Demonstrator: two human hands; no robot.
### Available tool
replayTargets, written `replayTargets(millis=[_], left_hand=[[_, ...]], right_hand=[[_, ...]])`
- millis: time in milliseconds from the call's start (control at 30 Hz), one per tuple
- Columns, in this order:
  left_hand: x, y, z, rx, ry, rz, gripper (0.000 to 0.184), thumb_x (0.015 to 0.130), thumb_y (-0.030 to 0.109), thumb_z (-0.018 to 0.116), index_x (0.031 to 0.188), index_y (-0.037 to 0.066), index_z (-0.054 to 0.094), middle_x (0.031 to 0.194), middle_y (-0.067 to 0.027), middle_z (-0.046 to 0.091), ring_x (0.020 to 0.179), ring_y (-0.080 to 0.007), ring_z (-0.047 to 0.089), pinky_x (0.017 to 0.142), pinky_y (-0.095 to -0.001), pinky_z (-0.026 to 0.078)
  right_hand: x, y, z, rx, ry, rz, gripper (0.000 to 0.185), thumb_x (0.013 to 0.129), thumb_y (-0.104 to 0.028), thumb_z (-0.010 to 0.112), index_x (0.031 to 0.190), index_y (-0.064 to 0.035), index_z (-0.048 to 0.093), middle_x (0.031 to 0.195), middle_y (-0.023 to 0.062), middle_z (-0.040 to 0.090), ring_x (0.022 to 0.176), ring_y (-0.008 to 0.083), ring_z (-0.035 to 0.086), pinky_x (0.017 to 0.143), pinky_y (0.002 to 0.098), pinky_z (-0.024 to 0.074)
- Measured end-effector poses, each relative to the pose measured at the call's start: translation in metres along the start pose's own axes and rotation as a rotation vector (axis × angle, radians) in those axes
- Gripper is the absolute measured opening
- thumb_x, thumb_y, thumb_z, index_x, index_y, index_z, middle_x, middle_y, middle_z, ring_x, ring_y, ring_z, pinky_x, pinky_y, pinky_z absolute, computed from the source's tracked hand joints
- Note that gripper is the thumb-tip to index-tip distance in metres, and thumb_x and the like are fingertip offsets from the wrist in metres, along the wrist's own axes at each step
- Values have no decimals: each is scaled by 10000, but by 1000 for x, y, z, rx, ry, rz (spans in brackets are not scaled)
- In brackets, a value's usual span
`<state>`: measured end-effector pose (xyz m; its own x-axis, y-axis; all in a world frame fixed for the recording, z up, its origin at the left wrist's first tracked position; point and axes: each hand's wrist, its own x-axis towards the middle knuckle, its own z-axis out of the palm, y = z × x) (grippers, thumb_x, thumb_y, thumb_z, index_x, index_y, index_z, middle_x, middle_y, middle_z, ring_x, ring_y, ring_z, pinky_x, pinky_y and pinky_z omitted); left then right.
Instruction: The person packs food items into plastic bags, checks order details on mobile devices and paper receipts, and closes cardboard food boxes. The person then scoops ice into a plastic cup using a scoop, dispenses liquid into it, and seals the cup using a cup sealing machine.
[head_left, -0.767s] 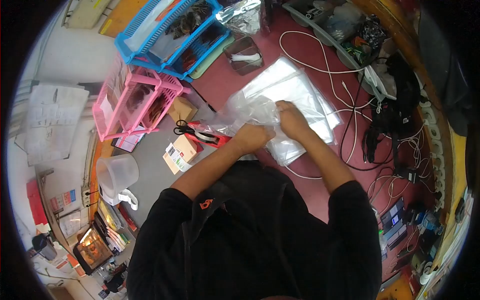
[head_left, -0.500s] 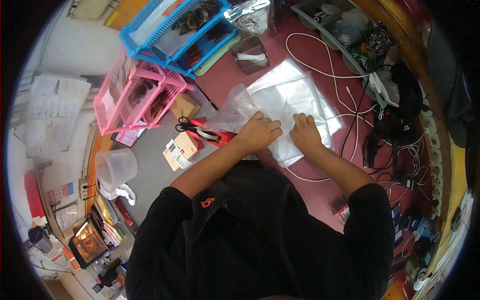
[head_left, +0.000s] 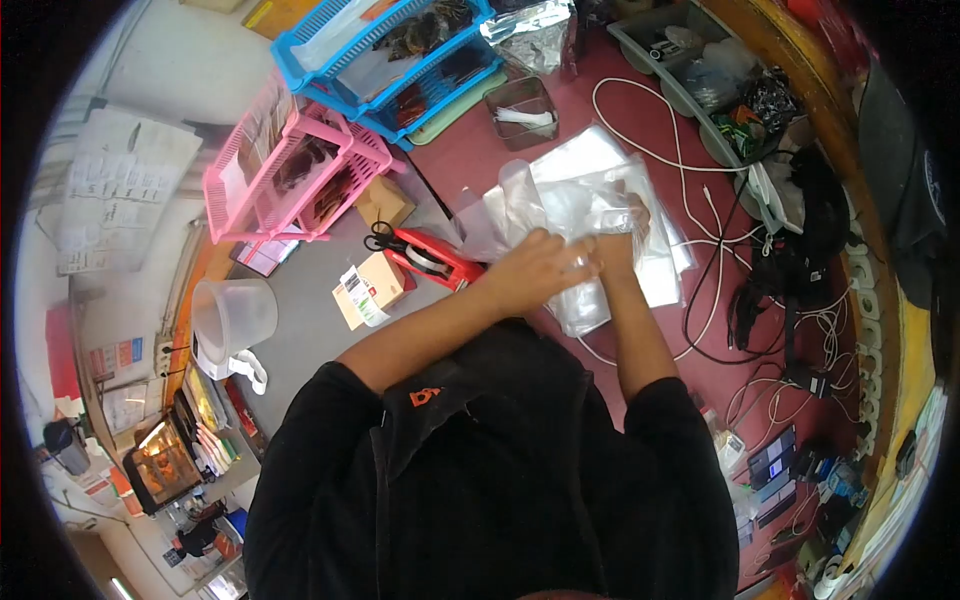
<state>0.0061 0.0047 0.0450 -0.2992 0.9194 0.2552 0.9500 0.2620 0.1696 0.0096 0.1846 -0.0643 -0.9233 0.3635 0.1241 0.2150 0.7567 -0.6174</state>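
Observation:
A clear plastic bag (head_left: 575, 205) lies over a stack of clear plastic sheets or bags (head_left: 655, 270) on the dark red tabletop. My right hand (head_left: 622, 218) reaches into the bag up to about the wrist, and its fingers look stretched out through the film. At the bag's near edge, beside my right wrist, my left hand (head_left: 545, 270) is closed on the plastic; its fingertips are somewhat blurred. Just left of my left forearm sits a red tape dispenser (head_left: 435, 262), with black-handled scissors (head_left: 382, 237) against it.
Small cardboard boxes (head_left: 375, 285) lie on the grey surface, near a translucent bucket (head_left: 235, 315). Pink (head_left: 300, 180) and blue (head_left: 390, 70) racks stand behind. A small tray (head_left: 520, 115) holds white strips. White cables (head_left: 685, 150) and a grey bin (head_left: 690, 90) lie to the right.
My right hand has gone from pinching the bag's near part to being inside it, farther forward. My left hand has shifted right toward my right wrist. The plastic is bunched up.

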Motion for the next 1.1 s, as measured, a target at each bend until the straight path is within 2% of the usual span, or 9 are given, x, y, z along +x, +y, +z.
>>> replayTargets(millis=[100, 300, 367, 533, 600, 667, 867, 967, 1100], left_hand=[[-15, -22, -41, -27, -93, -195, 497, 843, 17, 491, 1327, 125, 528, 1444, -190, 429, 1216, -342, 514, 980, -454, 418], [-78, -82, -114, 174, 259, -660, 468, 883, 69, 487, 1350, 69, 506, 1249, -221, 590, 1177, -315, 568, 973, -408, 442], [-92, -76, -157, 236, -22, -1040, 417, 894, 71, 501, 1308, 39, 540, 1189, -234, 620, 1096, -334, 602, 933, -386, 457], [-168, -96, -194, 36, 786, -941, 272, 972, 104, 488, 1189, -14, 602, 1022, -136, 683, 901, -267, 652, 823, -354, 499], [-184, -81, -223, 136, 811, -977, 265, 1000, 132, 467, 1184, -14, 589, 964, -102, 668, 865, -194, 633, 781, -323, 498], [-199, -70, -241, -544, 1249, -981, 269, 1005, 138, 469, 1206, -20, 549, 952, -122, 648, 886, -166, 616, 796, -301, 496], [-261, -40, -274, -756, 1507, -838, 295, 1009, 170, 492, 1245, -4, 462, 974, -121, 614, 872, -195, 615, 802, -342, 524], [-288, -21, -286, -713, 1652, -791, 291, 1011, 173, 490, 1251, 12, 455, 984, -128, 611, 892, -212, 618, 829, -365, 522], [-345, -1, -294, -627, 1803, -771, 309, 1020, 191, 472, 1279, 27, 431, 1006, -154, 614, 923, -231, 624, 855, -388, 522]], right_hand=[[-16, -15, -27, -270, -69, -115, 541, 851, -222, 599, 1360, -64, 505, 1215, 159, 540, 1123, 378, 459, 981, 517, 336], [-37, -10, -37, -340, -592, -344, 436, 884, -132, 450, 1275, 36, 543, 1324, 220, 526, 1270, 395, 447, 1073, 480, 329], [-48, -4, -52, -333, -693, -279, 420, 895, -140, 472, 1269, 38, 544, 1302, 221, 544, 1230, 405, 478, 1038, 484, 365], [-72, -86, -119, -92, -698, -234, 337, 898, -130, 548, 1187, 32, 610, 1147, 184, 634, 1062, 330, 609, 912, 384, 487], [-74, -116, -115, 416, -686, -85, 321, 881, -124, 628, 1167, 23, 625, 1061, 169, 657, 956, 294, 643, 875, 360, 498], [-68, -137, -90, 466, -805, -101, 352, 871, -72, 662, 1198, 43, 605, 1102, 131, 662, 1001, 207, 622, 885, 333, 485], [-65, -210, 20, 1019, -1423, -149, 782, 832, -399, 746, 1401, 34, 429, 1408, 178, 489, 1287, 245, 469, 1078, 346, 357], [-92, -275, 20, 797, -1414, -864, 810, 851, -416, 723, 1433, 31, 381, 1460, 171, 430, 1374, 264, 368, 1127, 371, 285], [-124, -348, 23, 1664, -1514, -380, 818, 858, -486, 682, 1448, -12, 373, 1469, 181, 416, 1342, 295, 420, 1100, 439, 344]])
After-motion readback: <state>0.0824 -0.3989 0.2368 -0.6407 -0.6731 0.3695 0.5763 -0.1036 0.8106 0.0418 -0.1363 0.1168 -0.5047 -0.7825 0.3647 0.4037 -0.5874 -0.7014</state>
